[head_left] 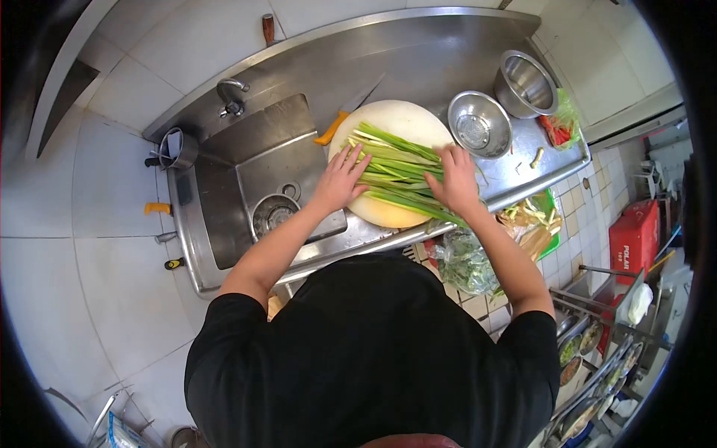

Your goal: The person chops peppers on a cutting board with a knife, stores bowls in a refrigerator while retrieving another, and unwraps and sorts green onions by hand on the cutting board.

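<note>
A bunch of long scallions (399, 166), pale at the left and green towards the right, lies across a round white cutting board (396, 116). My left hand (342, 179) rests on the pale ends with its fingers stretched out and apart. At the other end, my right hand (457, 183) touches the green leaves, thumb and fingers spread over them. Just behind the board, on the steel counter, lies a knife with an orange handle (331, 128), its blade pointing away to the right.
Left of the board is a sink basin (250, 168) with a metal bowl (275, 215) in it. Two steel bowls, one being a shallow bowl (480, 125), stand at the right beside a plastic bag (565, 123). Bagged greens (467, 261) sit below the counter's front edge.
</note>
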`<move>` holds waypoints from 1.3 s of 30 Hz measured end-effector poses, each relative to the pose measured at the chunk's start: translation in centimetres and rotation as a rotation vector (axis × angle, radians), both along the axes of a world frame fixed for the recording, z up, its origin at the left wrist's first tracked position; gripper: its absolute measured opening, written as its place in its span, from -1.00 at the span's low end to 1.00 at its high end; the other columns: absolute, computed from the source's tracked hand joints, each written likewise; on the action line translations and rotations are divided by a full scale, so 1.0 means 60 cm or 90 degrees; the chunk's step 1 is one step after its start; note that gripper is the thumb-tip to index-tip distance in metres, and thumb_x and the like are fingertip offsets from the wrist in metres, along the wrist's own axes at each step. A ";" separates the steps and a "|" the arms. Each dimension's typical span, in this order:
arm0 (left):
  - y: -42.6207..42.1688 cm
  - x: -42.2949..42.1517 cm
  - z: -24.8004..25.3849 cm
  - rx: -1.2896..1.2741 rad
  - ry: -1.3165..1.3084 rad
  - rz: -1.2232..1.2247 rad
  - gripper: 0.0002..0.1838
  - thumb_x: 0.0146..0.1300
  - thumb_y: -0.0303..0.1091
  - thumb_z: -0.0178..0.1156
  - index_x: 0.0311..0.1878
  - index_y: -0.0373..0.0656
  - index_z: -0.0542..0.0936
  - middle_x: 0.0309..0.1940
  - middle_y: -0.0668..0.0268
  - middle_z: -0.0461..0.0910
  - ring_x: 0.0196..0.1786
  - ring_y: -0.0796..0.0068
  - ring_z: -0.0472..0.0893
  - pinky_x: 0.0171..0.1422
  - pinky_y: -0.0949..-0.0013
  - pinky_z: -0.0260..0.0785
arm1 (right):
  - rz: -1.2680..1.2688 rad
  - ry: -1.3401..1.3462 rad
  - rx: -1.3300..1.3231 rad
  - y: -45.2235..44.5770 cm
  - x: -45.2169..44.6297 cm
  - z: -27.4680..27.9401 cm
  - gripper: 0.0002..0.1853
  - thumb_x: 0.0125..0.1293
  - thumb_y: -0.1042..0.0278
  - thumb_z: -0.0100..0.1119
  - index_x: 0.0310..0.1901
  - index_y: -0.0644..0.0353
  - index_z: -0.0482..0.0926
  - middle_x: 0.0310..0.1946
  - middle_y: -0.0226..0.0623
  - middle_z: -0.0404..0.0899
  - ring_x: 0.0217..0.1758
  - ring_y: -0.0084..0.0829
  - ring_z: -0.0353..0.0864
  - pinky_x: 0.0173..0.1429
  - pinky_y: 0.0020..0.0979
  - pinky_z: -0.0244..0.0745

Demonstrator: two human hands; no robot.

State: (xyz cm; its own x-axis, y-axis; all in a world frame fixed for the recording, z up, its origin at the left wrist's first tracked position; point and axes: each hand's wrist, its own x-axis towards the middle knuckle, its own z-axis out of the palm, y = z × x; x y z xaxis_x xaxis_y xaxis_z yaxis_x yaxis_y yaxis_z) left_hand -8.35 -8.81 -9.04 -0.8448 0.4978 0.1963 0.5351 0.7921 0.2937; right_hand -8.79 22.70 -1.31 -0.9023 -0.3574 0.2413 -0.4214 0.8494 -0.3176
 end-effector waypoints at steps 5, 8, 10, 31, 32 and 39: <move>0.018 0.020 -0.051 -0.050 0.048 0.062 -0.10 0.27 -0.08 0.39 0.64 0.07 0.24 0.68 0.12 0.06 0.67 -0.13 0.09 0.66 -0.19 0.08 | 0.116 -0.012 0.021 -0.021 0.138 -0.127 -0.69 0.28 0.19 0.38 0.00 0.06 0.61 -0.07 -0.18 0.49 0.07 -0.12 0.52 0.15 -0.10 0.43; 0.030 -0.002 -0.045 -0.063 0.034 0.073 -0.13 0.30 -0.11 0.34 0.65 0.08 0.22 0.70 0.12 0.01 0.68 -0.14 0.06 0.66 -0.23 0.06 | 0.018 0.007 0.057 -0.020 0.080 -0.194 -0.79 0.33 0.24 0.28 -0.04 0.04 0.61 -0.07 -0.21 0.53 0.08 -0.13 0.53 0.14 -0.09 0.43; 0.037 -0.015 -0.032 -0.088 0.008 0.080 -0.16 0.34 -0.15 0.30 0.66 0.08 0.21 0.71 0.12 -0.02 0.69 -0.16 0.03 0.66 -0.25 0.04 | -0.044 0.002 0.043 -0.028 0.036 -0.203 -0.83 0.33 0.27 0.25 -0.08 0.03 0.61 -0.09 -0.23 0.56 0.08 -0.13 0.55 0.14 -0.09 0.42; -0.089 0.015 0.221 0.985 -0.334 0.150 -0.84 0.31 -0.54 0.14 -0.38 -0.04 0.46 -0.40 0.43 0.48 -0.50 0.58 0.43 -0.42 0.43 0.26 | -0.081 0.059 -0.162 -0.040 0.046 -0.184 -0.94 0.24 0.32 0.36 -0.27 0.01 0.74 -0.30 -0.32 0.54 -0.11 -0.19 0.59 -0.03 -0.13 0.46; -0.098 0.012 0.225 1.013 -0.424 0.141 -0.83 0.32 -0.52 0.15 -0.35 -0.01 0.43 -0.44 0.46 0.45 -0.55 0.61 0.38 -0.49 0.44 0.21 | -0.085 0.046 -0.150 -0.044 0.041 -0.189 -0.95 0.24 0.32 0.35 -0.28 0.01 0.74 -0.29 -0.32 0.54 -0.09 -0.19 0.58 -0.01 -0.14 0.44; 0.077 0.050 0.133 0.083 0.013 0.090 -0.59 0.14 -0.19 0.51 -0.04 -0.15 0.61 -0.09 0.14 0.68 0.13 0.03 0.60 0.18 0.08 0.48 | -0.027 0.110 -0.233 -0.069 0.066 -0.114 -0.88 0.25 0.45 0.25 -0.18 0.09 0.60 -0.21 -0.26 0.60 -0.01 -0.13 0.54 0.13 -0.09 0.34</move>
State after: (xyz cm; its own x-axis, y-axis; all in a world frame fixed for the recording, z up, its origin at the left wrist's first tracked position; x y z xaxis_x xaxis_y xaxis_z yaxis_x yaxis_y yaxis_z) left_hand -5.37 -4.21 -1.07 -0.8997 0.3435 0.2693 0.4280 0.8154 0.3897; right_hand -4.83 18.58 -8.14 -0.8492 -0.1825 0.4956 -0.4621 0.7111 -0.5299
